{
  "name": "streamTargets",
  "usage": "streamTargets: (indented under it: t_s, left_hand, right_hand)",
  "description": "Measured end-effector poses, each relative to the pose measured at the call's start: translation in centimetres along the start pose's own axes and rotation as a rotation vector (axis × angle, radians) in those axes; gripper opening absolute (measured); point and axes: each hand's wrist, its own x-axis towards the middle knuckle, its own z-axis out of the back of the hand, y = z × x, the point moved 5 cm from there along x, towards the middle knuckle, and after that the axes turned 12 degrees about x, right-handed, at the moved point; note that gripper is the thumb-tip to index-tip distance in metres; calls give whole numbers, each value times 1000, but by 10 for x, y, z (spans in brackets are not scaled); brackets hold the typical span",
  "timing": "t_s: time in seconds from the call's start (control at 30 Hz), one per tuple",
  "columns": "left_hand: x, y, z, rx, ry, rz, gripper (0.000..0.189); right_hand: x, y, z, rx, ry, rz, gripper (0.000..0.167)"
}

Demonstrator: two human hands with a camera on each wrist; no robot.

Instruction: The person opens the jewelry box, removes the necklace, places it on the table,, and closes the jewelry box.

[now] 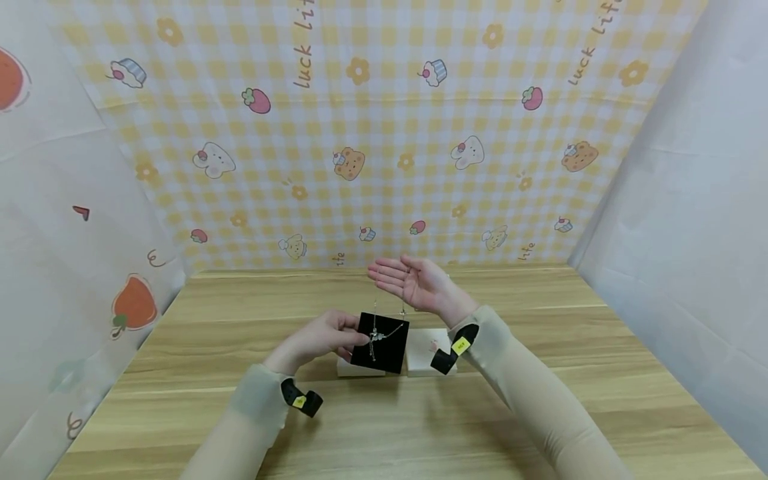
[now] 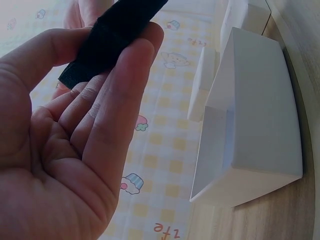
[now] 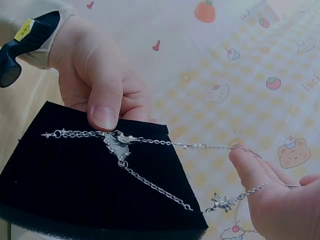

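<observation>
My left hand (image 1: 321, 339) pinches a black velvety pad (image 1: 393, 350) by its left edge, thumb on top and fingers beneath. A silver chain necklace (image 3: 118, 148) with a fan-shaped charm lies on the pad, close to the thumb tip. Its chain runs off the pad to my right hand (image 1: 425, 287), which is raised just beyond it, palm turned up and fingers straight. In the right wrist view the chain passes over those fingers, and a small flower-like charm (image 3: 222, 201) hangs between pad and hand. The left wrist view shows the pad edge-on.
An open white box (image 2: 265, 110) stands on the wooden table (image 1: 240, 320), partly hidden under the pad in the head view. To its right lies a white square piece (image 1: 420, 365) with a pinkish mark. Patterned cloth (image 1: 384, 200) closes off the back.
</observation>
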Motion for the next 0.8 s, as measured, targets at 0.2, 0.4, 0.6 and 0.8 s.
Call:
streamTargets:
  t_s: [0.2,0.4,0.6,0.8]
  left_hand:
    - [-1,0,-1,-1,8,-5,21]
    - [-1,1,-2,4,26,-9,24]
    - [0,2,-1,5,27,-7,25]
    - [1,4,0,4,31,-9,26]
  right_hand:
    - [-1,0,-2,-13,-1,3,54]
    - [-2,1,-6,-19,9,2,54]
    - [0,2,-9,-21,5,7,54]
    - [1,3,-14,-16,15,3,54]
